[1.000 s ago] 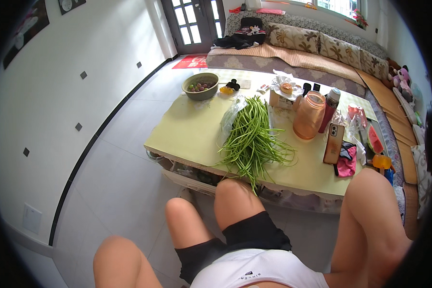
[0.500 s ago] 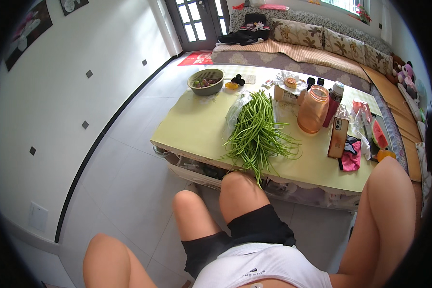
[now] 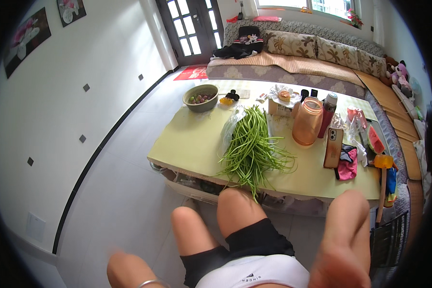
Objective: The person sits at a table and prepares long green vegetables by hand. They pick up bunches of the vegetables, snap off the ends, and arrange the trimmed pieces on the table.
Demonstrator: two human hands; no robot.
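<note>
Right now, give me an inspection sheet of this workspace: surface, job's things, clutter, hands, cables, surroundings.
Surface: low yellow-green table, bare on its left part.
Job's things: pile of long green beans, ends hanging over the near edge by the knees.
Clutter: green basket, orange jug, bottle, phone, pink cloth, watermelon slice.
Hands: left arm with bracelet low at the frame edge; right arm blurred; neither hand visible, nothing seen held.
Cables: nothing seen.
Surroundings: tiled floor, sofa, dark door.

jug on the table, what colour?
Translucent peach-orange jug, beside the long beans; head view.
</note>
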